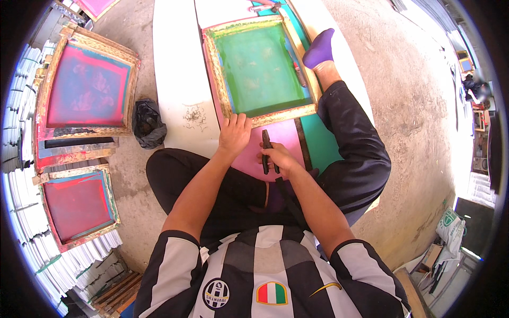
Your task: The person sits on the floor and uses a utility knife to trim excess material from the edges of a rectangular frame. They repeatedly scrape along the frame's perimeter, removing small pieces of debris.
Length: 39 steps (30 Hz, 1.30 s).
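Observation:
A wooden screen-printing frame point(278, 114) with green mesh point(254, 69) lies flat in front of me. My left hand point(235, 134) grips its near rail close to the left corner, fingers curled over the wood. Just right of it, my right hand point(281, 159) is closed around black-handled pliers point(266, 151), whose head points toward the frame without touching it. A slim red-and-dark tool point(300, 74) rests inside the frame along its right side. Under the frame are a pink panel point(286, 138) and a green panel point(321, 146).
Small dark bits point(195, 115) are scattered on the white board point(177, 63) at left. Beside it sits a black plastic bag point(148, 124). More frames point(130, 95) stand against paper stacks point(24, 153). Hand tools point(268, 7) lie beyond the frame; my purple-socked foot point(319, 50) is at its right.

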Each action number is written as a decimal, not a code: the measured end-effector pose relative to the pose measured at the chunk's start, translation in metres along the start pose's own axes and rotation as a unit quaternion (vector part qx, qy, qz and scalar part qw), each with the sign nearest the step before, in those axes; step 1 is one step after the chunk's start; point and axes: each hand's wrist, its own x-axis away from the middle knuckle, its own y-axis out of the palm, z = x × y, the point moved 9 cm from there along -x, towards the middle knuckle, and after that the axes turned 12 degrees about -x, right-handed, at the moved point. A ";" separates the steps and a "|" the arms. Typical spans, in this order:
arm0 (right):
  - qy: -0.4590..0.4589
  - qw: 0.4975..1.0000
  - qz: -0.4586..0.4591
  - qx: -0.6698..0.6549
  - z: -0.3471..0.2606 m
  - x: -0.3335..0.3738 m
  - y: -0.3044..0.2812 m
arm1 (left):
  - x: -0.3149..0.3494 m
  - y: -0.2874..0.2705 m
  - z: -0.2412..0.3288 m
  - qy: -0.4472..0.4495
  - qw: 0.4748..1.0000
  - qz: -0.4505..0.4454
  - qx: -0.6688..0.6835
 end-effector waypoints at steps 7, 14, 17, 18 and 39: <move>0.014 1.000 0.005 0.005 0.006 0.000 0.002 | 0.004 0.009 -0.002 -0.028 0.999 -0.022 0.011; 0.015 1.000 0.005 0.010 0.007 0.001 0.002 | 0.001 -0.015 -0.008 -0.037 0.994 0.045 0.093; 0.015 1.000 0.007 0.010 0.006 0.003 0.004 | 0.005 -0.003 -0.007 -0.024 0.998 0.027 0.058; 0.014 1.000 0.009 0.008 0.006 0.003 0.005 | 0.005 -0.001 -0.006 -0.021 0.998 0.029 0.047; -0.441 0.741 0.275 0.425 -0.128 0.011 -0.021 | 0.002 0.004 -0.026 -0.079 0.980 -0.055 0.173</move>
